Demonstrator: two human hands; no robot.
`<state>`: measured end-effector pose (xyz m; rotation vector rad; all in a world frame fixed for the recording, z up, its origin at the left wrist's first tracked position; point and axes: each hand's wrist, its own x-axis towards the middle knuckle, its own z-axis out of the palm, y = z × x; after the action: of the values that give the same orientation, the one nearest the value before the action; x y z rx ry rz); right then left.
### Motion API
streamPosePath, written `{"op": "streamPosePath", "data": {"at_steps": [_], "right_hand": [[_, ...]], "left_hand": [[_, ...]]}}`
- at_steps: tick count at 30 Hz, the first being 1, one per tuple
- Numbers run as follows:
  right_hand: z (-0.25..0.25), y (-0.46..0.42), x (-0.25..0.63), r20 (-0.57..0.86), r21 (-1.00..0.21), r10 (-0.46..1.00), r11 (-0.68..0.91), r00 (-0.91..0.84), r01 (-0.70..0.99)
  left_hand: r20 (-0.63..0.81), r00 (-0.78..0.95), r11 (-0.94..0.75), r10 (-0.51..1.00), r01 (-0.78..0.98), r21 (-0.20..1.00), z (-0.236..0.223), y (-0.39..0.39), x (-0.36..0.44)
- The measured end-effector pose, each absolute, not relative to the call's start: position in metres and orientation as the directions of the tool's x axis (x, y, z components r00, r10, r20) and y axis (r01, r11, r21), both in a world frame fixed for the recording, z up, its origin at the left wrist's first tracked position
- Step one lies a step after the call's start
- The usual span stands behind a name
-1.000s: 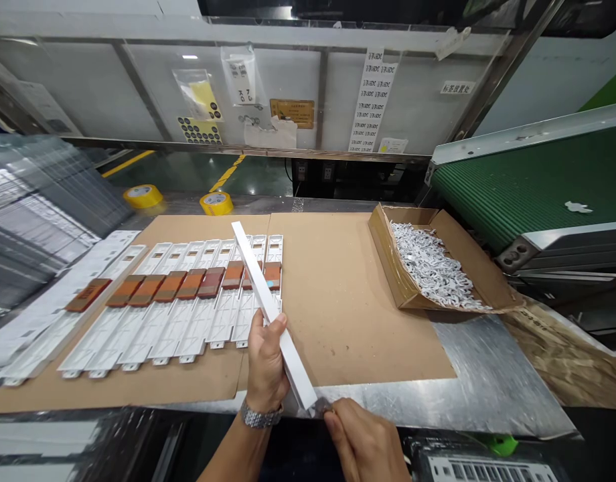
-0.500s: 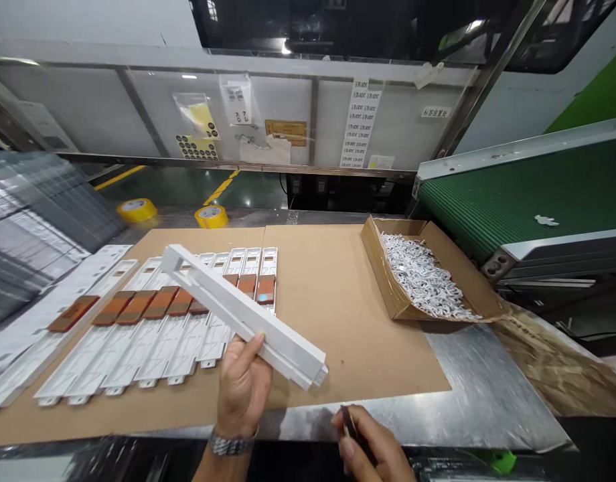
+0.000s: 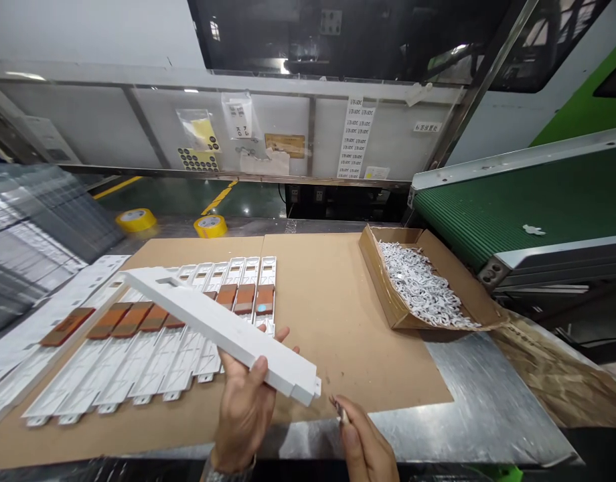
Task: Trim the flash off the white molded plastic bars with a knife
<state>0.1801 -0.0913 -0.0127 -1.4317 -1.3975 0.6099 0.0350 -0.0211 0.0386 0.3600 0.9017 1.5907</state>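
Note:
A long white plastic housing (image 3: 227,328) slants across the front of the table, raised above the cardboard. My left hand (image 3: 248,402) grips it near its right end, thumb on the near side and fingers passing beneath. Close to that end, my right hand (image 3: 365,438) is closed on a small thin tool (image 3: 340,410) with a dark tip; its kind is not clear. The tool and the housing are apart. Behind and left of the housing lie several similar white plastic trays (image 3: 152,361) in a row, crossed by reddish-brown blocks (image 3: 245,299).
A cardboard box (image 3: 383,294) of small white plastic pieces (image 3: 421,284) stands at the right, beside a green conveyor belt (image 3: 529,201). Two yellow tape rolls (image 3: 210,226) sit at the back. Cardboard sheeting (image 3: 318,281) covers much of the metal tabletop (image 3: 493,402).
The housing has rolled in my left hand, so a smooth face now shows, and it has shifted slightly left. My right hand has turned, bringing the tool's tip up towards the housing's end.

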Motion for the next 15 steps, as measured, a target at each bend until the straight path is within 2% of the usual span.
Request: {"op": "streamPosePath", "data": {"at_steps": [8,15], "right_hand": [[-0.0201,-0.0901,0.1808,0.475,-0.703,0.875,0.310,0.098,0.640],[-0.0186,-0.0887,0.1814,0.484,-0.634,0.874,0.310,0.051,0.709]], "left_hand": [[-0.200,-0.413,-0.076,0.889,-0.562,0.824,0.0339,-0.0244,0.0395],[-0.121,-0.459,-0.117,0.880,-0.458,0.881,0.0370,-0.0270,0.0414]]}}
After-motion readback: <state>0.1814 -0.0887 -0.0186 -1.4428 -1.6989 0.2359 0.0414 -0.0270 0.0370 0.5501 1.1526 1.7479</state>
